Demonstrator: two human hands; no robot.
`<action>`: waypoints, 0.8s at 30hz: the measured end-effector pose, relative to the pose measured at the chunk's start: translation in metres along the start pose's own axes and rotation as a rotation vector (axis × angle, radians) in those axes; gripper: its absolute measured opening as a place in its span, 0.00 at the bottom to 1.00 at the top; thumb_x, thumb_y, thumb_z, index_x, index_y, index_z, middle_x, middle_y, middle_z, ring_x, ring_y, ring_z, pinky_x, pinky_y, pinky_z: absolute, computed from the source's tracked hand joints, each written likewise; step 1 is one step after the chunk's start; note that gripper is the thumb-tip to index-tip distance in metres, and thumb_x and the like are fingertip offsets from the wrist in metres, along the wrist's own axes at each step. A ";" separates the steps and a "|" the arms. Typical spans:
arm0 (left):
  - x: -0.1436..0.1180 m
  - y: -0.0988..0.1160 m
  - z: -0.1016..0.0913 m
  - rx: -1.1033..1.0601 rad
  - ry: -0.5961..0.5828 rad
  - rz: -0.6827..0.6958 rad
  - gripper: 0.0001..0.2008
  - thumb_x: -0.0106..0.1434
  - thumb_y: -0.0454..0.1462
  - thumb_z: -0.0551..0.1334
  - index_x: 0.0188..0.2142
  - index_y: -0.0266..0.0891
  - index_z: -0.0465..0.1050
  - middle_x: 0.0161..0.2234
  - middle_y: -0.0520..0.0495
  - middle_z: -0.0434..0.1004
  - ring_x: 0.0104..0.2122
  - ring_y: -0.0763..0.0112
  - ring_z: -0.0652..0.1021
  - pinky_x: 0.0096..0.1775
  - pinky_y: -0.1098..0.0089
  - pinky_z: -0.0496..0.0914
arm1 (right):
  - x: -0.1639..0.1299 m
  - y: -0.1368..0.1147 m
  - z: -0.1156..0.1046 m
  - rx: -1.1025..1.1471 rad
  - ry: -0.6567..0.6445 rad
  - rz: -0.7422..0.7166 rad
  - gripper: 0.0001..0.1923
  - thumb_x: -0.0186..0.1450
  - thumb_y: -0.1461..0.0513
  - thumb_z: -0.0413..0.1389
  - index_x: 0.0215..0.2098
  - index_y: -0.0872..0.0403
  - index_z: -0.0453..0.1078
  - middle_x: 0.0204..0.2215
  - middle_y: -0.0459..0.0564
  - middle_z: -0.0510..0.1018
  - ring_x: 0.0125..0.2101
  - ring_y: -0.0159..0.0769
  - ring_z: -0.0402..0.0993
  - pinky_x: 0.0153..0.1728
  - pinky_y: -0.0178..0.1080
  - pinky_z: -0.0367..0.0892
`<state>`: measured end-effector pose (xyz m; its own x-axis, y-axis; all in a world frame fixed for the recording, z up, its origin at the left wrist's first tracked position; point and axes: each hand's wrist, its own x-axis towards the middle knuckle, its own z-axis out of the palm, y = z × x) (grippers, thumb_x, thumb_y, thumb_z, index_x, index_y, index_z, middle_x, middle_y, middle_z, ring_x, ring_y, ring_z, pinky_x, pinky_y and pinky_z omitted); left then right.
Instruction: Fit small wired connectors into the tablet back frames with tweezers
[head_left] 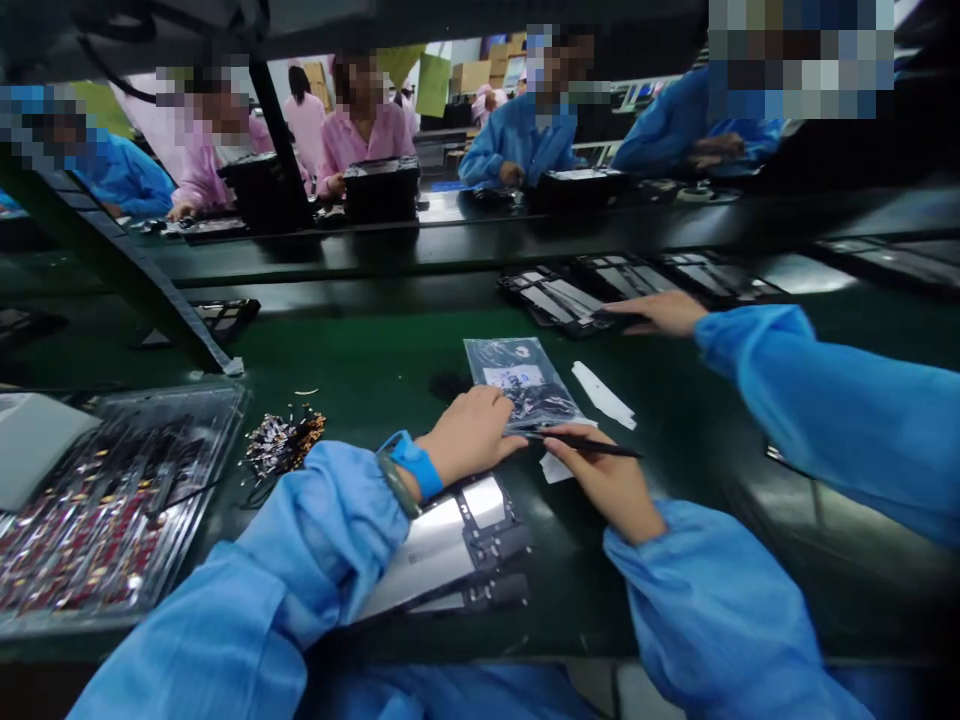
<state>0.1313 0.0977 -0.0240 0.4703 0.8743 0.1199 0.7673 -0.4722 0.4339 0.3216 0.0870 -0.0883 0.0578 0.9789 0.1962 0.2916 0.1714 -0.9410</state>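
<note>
My left hand (pixel 472 432) rests with its fingers on the near edge of a clear plastic bag (pixel 525 380) of small dark parts with a white label, lying on the green belt (pixel 375 360). My right hand (pixel 604 478) grips black tweezers (pixel 592 445), their tip pointing right, just below the bag. Under my left wrist lies a device panel (pixel 465 540) with silver plates and black components. A white paper strip (pixel 604 395) lies right of the bag.
A co-worker's hand (pixel 660 312) in a blue sleeve reaches from the right onto black trays (pixel 570 295). A clear tray of small parts (pixel 97 500) sits at left beside a pile of scraps (pixel 285 440). Several people work across the far bench.
</note>
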 end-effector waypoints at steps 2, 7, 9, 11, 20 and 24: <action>0.017 0.001 0.016 0.025 0.015 -0.014 0.12 0.58 0.38 0.64 0.41 0.34 0.73 0.46 0.34 0.73 0.51 0.50 0.70 0.52 0.57 0.62 | 0.003 0.004 0.002 -0.037 0.000 -0.036 0.19 0.51 0.46 0.62 0.31 0.51 0.74 0.30 0.50 0.79 0.33 0.43 0.75 0.40 0.49 0.70; 0.026 -0.004 0.032 0.070 -0.022 -0.076 0.10 0.65 0.35 0.54 0.35 0.33 0.73 0.35 0.36 0.77 0.39 0.55 0.77 0.44 0.61 0.68 | 0.005 0.014 0.006 -0.082 0.001 -0.095 0.17 0.56 0.48 0.59 0.33 0.51 0.73 0.32 0.51 0.79 0.34 0.43 0.75 0.41 0.48 0.69; 0.025 -0.006 0.032 0.083 -0.031 -0.084 0.12 0.66 0.36 0.52 0.36 0.34 0.73 0.35 0.37 0.77 0.38 0.57 0.77 0.42 0.63 0.68 | 0.005 0.017 0.007 -0.079 -0.013 -0.108 0.16 0.57 0.48 0.59 0.33 0.51 0.73 0.33 0.50 0.79 0.35 0.42 0.75 0.41 0.47 0.70; 0.025 -0.008 0.031 0.096 -0.038 -0.089 0.11 0.66 0.36 0.52 0.36 0.35 0.72 0.36 0.40 0.77 0.39 0.60 0.77 0.42 0.65 0.68 | 0.005 0.019 0.008 -0.072 -0.022 -0.116 0.15 0.57 0.48 0.58 0.33 0.51 0.74 0.33 0.50 0.79 0.35 0.42 0.76 0.40 0.46 0.70; 0.025 -0.007 0.030 0.109 -0.073 -0.080 0.10 0.66 0.37 0.53 0.36 0.36 0.72 0.37 0.43 0.78 0.40 0.61 0.77 0.42 0.64 0.69 | 0.006 0.021 0.010 -0.055 -0.028 -0.131 0.13 0.57 0.51 0.59 0.32 0.51 0.75 0.33 0.50 0.80 0.37 0.43 0.76 0.41 0.47 0.70; 0.024 -0.006 0.026 0.099 -0.085 -0.071 0.10 0.66 0.37 0.54 0.37 0.35 0.72 0.38 0.43 0.77 0.42 0.61 0.76 0.44 0.63 0.68 | 0.007 0.017 0.010 -0.040 -0.020 -0.120 0.13 0.56 0.51 0.60 0.31 0.51 0.75 0.31 0.50 0.80 0.36 0.43 0.76 0.42 0.49 0.69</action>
<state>0.1493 0.1183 -0.0475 0.4450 0.8954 0.0140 0.8372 -0.4216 0.3482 0.3177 0.0978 -0.1053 0.0014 0.9538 0.3005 0.3328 0.2829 -0.8995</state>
